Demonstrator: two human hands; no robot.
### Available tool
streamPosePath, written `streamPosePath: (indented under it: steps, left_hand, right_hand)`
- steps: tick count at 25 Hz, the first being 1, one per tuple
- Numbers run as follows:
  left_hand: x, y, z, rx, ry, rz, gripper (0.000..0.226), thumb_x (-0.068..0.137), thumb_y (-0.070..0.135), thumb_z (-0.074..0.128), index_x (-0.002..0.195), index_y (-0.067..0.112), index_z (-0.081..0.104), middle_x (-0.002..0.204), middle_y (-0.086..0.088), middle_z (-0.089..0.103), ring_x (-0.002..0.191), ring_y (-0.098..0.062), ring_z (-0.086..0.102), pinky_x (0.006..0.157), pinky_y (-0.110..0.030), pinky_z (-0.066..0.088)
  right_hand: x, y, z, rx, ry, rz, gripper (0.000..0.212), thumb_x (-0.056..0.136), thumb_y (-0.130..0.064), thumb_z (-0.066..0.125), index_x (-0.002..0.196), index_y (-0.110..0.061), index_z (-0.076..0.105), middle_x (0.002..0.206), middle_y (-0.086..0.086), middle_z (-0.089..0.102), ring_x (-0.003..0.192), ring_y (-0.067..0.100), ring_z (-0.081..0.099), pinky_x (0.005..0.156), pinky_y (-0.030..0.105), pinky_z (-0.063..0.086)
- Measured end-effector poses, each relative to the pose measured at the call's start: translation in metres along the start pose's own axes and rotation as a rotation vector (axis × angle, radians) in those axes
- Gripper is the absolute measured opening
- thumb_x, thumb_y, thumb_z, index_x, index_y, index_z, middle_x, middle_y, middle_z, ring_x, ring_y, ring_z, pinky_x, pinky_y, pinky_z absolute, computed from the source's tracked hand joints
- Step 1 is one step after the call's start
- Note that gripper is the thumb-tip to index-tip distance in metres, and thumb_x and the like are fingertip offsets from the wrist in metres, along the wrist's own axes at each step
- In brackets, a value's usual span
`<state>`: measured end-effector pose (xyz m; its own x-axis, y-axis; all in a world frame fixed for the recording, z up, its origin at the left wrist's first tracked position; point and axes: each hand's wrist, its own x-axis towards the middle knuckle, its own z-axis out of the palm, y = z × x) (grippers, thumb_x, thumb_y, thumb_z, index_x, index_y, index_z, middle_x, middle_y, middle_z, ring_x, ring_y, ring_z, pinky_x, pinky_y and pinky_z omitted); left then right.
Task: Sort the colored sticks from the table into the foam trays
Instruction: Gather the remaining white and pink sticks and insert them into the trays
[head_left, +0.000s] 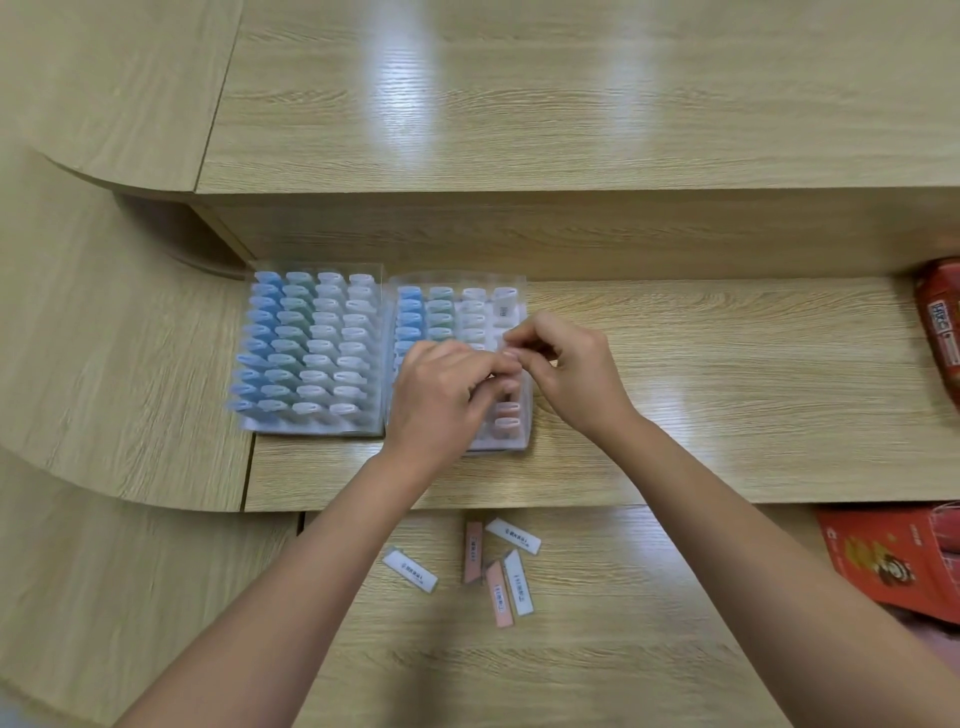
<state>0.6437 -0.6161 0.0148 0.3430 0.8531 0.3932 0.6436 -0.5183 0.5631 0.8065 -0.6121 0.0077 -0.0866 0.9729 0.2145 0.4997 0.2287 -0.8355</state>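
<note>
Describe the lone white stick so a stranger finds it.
Start at the right foam tray, then drop to the near tabletop. Among the loose sticks there, it is the white stick farthest left, lying apart from the rest.

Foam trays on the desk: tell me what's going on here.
A person is sorting colored sticks into two foam trays. The left hand and right hand meet over the right tray, fingertips pinching what looks like a small stick, though it is blurred. The left tray looks full of blue, green and white sticks; the right tray is only partly filled. Five loose sticks, three white and two pink, lie on the lower surface nearer the person.
</note>
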Motion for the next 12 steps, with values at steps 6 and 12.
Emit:
streamPosePath:
  steps: [6, 12]
  left_hand:
    - [-0.003, 0.002, 0.003, 0.174, 0.034, 0.117, 0.011, 0.082, 0.026, 0.064, 0.076, 0.022, 0.072, 0.066, 0.013, 0.066, 0.073, -0.009, 0.055, 0.074, -0.025, 0.028]
    - [-0.004, 0.002, -0.002, 0.267, 0.008, 0.186, 0.022, 0.083, 0.019, 0.054, 0.075, 0.022, 0.074, 0.074, 0.011, 0.068, 0.070, -0.019, 0.060, 0.073, -0.030, 0.029]
  right_hand:
    - [0.000, -0.001, -0.001, -0.018, -0.040, -0.030, 0.007, 0.083, 0.002, 0.064, 0.090, 0.000, 0.065, 0.082, 0.005, 0.069, 0.080, 0.007, 0.061, 0.071, 0.015, 0.049]
    - [-0.012, 0.004, -0.001, -0.054, 0.000, -0.153, 0.010, 0.086, -0.002, 0.061, 0.094, 0.000, 0.067, 0.087, 0.007, 0.071, 0.082, 0.013, 0.067, 0.074, 0.023, 0.052]
